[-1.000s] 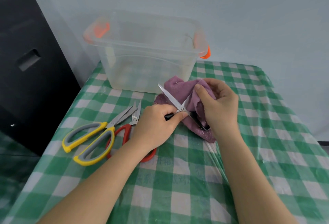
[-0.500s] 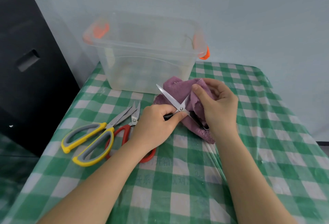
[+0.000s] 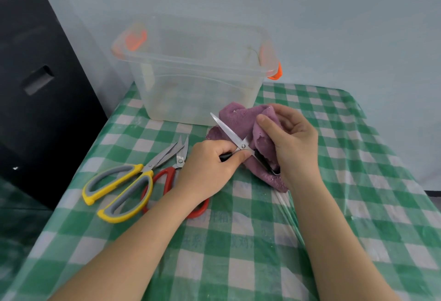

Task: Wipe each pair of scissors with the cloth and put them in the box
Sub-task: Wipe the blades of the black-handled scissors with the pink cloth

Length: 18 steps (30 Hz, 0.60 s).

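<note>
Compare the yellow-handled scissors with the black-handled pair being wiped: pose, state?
The yellow-handled scissors lie flat on the tablecloth, untouched; the black-handled scissors are gripped by the left hand. The yellow pair's blades are closed; the black pair's are spread, one wrapped in the purple cloth pinched by the right hand. The yellow pair looks larger. Neither is in the box.

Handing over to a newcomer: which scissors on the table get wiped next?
Left of the clear plastic box, on the green checked tablecloth, lie two pairs. The nearer-left yellow-and-grey-handled scissors are biggest; the red-handled scissors are partly hidden.
</note>
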Tool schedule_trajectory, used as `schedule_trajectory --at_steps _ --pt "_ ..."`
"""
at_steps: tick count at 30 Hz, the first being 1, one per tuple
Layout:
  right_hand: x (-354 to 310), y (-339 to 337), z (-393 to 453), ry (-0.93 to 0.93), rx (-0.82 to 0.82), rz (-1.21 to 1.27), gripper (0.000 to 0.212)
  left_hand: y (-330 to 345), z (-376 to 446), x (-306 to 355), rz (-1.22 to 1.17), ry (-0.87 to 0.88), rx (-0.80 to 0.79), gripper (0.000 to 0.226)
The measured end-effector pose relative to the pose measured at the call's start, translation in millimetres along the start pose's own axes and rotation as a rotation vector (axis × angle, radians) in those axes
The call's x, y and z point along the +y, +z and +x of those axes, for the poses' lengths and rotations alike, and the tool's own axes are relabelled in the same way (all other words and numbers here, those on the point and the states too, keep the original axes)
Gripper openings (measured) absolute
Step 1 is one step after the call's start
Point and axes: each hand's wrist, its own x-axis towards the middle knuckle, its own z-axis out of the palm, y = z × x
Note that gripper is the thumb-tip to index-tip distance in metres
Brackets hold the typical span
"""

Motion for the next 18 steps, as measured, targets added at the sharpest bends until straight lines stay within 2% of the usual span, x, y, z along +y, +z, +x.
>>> schedule_trajectory --at_steps 6,12,15,18 --pt "4.9 2.4 4.2 0.018 0.060 -0.035 0.010 1.5 -0.3 -2.5 0.009 0.014 0.009 0.030" --pt "2.7 -5.4 7.8 0.158 -0.051 0.140 0.017 -0.3 1.0 -3.0 -0.068 -0.039 0.005 0.027" --pt "-0.3 -4.7 3.4 0.106 -0.090 0.088 0.019 0.1 1.0 -3.1 -0.055 -0.034 0.012 0.032" --pt "2.6 0.4 0.9 0.013 -0.025 -0.027 0.016 0.8 -0.3 -1.5 -0.007 -0.017 0.002 0.035"
